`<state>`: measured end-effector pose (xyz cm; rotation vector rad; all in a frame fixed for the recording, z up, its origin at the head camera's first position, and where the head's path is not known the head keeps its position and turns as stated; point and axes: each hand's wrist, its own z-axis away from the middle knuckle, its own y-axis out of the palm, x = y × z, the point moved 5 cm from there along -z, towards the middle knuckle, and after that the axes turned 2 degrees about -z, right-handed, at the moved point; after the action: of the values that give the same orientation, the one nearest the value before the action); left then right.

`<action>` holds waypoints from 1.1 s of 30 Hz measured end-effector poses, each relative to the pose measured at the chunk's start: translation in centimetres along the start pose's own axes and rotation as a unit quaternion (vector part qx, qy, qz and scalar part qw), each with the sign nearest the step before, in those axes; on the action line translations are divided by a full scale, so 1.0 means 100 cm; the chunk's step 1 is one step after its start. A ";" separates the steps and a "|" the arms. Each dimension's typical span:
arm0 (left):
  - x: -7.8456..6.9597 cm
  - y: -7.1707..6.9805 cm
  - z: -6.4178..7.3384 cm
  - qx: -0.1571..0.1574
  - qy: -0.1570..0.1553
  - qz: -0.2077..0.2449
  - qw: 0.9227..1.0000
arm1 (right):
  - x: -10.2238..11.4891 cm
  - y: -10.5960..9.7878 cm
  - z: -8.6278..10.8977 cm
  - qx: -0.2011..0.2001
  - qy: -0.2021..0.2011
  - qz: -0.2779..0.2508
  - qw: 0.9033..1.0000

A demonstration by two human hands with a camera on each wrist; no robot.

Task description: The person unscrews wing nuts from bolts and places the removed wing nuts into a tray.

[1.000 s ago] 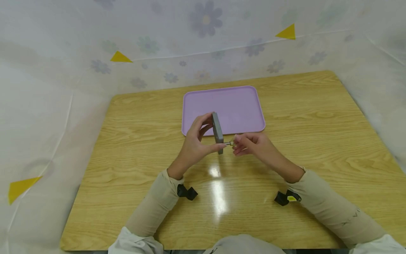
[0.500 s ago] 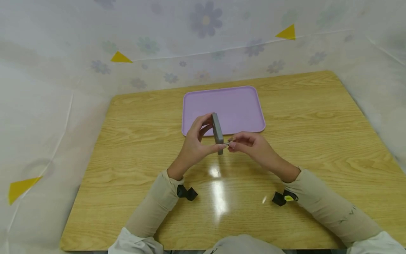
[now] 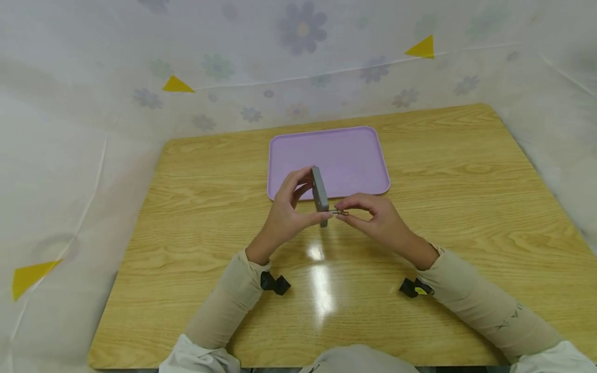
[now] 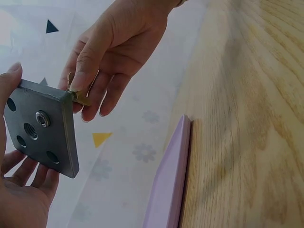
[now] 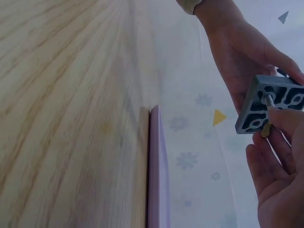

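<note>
My left hand (image 3: 286,212) grips a square grey metal plate (image 3: 320,189) by its edges, holding it upright above the table. In the left wrist view the plate's flat face has several round holes, and a socket-head bolt (image 4: 42,118) sits in one of them. The bolt's threaded shank (image 5: 269,100) sticks out from the ribbed, hollowed side, seen in the right wrist view. At the shank's end, a brass wing nut (image 4: 80,98) lies between the thumb and fingers of my right hand (image 3: 373,215), which pinches it. The fingers partly hide the nut.
A shallow purple tray (image 3: 359,155) lies on the wooden table (image 3: 210,217) behind the hands, with the plate overlapping its near edge in the head view. A pale flowered sheet (image 3: 280,67) with yellow triangles hangs round the table.
My right hand has come slightly left, closer to the plate, and its fingers have shifted round the wing nut. The left hand and plate have stayed in place.
</note>
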<state>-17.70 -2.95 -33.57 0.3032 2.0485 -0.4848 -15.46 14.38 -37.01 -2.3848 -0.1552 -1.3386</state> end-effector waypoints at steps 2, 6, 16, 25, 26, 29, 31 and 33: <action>0.000 0.000 0.000 0.000 0.001 0.000 1.000 | 0.010 -0.001 -0.002 0.001 -0.006 0.012 1.000; -0.001 0.000 -0.001 0.000 0.004 0.003 1.000 | 0.018 -0.007 -0.002 -0.011 0.028 0.033 0.999; -0.002 0.000 -0.001 -0.007 0.001 0.004 1.000 | -0.024 -0.008 0.008 0.010 0.213 -0.151 0.965; -0.002 0.003 0.000 -0.003 -0.005 0.004 1.000 | -0.035 0.004 0.011 0.022 0.261 -0.216 0.941; -0.002 0.004 0.000 -0.003 -0.006 0.003 1.000 | -0.034 0.005 0.011 0.021 0.260 -0.219 0.940; -0.002 0.004 0.000 -0.002 -0.009 -0.001 1.000 | -0.031 0.005 0.011 0.020 0.249 -0.215 0.944; -0.002 0.004 0.000 -0.003 -0.010 -0.003 1.000 | -0.030 0.004 0.010 0.018 0.240 -0.208 0.948; -0.002 0.004 0.000 -0.002 -0.010 -0.004 1.000 | -0.028 0.003 0.010 0.015 0.230 -0.193 0.954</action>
<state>-17.44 -2.56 -33.47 0.2874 2.0310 -0.4866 -16.12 14.79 -39.92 -2.0116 -0.5217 -2.0149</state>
